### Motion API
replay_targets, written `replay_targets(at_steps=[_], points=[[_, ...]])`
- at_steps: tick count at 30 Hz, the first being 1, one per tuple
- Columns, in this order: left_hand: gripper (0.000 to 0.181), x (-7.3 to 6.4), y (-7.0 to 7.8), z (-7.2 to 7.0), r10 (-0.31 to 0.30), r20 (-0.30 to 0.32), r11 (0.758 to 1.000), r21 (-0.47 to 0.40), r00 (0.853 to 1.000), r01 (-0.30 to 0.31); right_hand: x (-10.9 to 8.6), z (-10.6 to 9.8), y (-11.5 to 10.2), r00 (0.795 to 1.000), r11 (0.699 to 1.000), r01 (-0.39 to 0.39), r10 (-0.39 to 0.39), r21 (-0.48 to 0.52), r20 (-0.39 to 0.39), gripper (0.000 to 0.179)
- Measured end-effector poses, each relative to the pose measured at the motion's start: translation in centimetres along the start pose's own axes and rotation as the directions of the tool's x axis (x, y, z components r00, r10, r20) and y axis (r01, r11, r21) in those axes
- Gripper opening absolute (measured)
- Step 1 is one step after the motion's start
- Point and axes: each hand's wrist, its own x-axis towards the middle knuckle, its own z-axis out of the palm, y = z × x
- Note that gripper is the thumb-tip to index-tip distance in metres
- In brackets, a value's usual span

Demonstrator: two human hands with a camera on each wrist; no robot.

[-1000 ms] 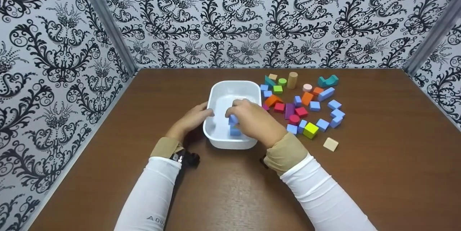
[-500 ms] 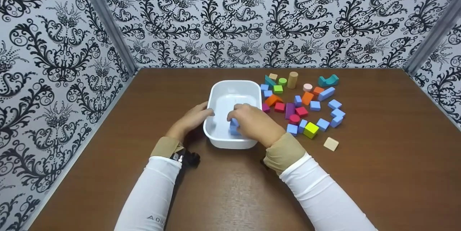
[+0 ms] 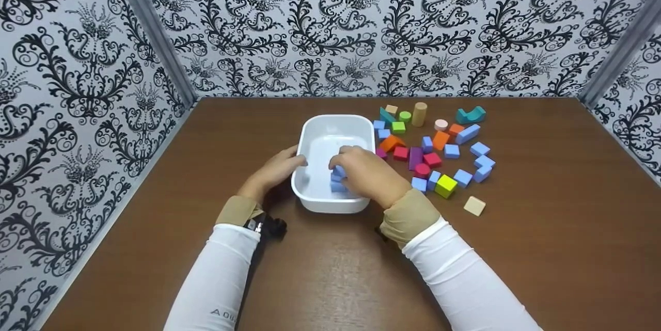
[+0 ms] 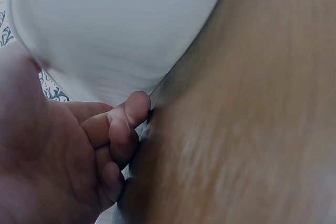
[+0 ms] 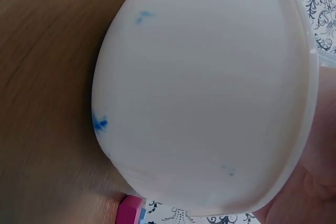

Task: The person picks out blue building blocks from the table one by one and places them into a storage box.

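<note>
A white plastic tub (image 3: 316, 137) stands on the brown table. My left hand (image 3: 277, 170) grips its left side, the thumb over the rim; in the left wrist view the fingers (image 4: 122, 135) curl against the outside wall, low by the table. Inside the tub, my right hand (image 3: 369, 173) pinches a blue block (image 3: 339, 171) between thumb and fingers. More blue blocks (image 3: 337, 186) lie directly below it, partly hidden by the hand. In the right wrist view the tub's outer wall (image 5: 205, 87) fills most of the frame and hides the fingertips.
Several loose wooden blocks lie right of the tub, among them a yellow-green cube (image 3: 445, 186), a purple block (image 3: 415, 158), a teal curved block (image 3: 470, 115) and a tan cylinder (image 3: 419, 114). A cream block (image 3: 474, 206) lies nearest the front. Patterned walls (image 3: 361, 26) border the table.
My right hand has shifted slightly down and to the right inside the tub, with its blue block now close over the others. The left hand and the tub have stayed still.
</note>
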Motion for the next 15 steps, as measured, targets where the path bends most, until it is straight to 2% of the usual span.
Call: replay_targets(at_steps=[7, 15], points=[[0.075, -0.03, 0.07, 0.01, 0.003, -0.003, 1.0, 0.003, 1.0, -0.003, -0.07, -0.13, 0.23, 1.0, 1.0, -0.023, 0.022, 0.021, 0.012, 0.03], [0.077, -0.05, 0.22, -0.02, -0.021, 0.0, 1.0, -0.008, 1.0, 0.021, -0.13, -0.15, 0.59, 0.997, 0.998, -0.067, 0.067, -0.007, -0.037, 0.029]])
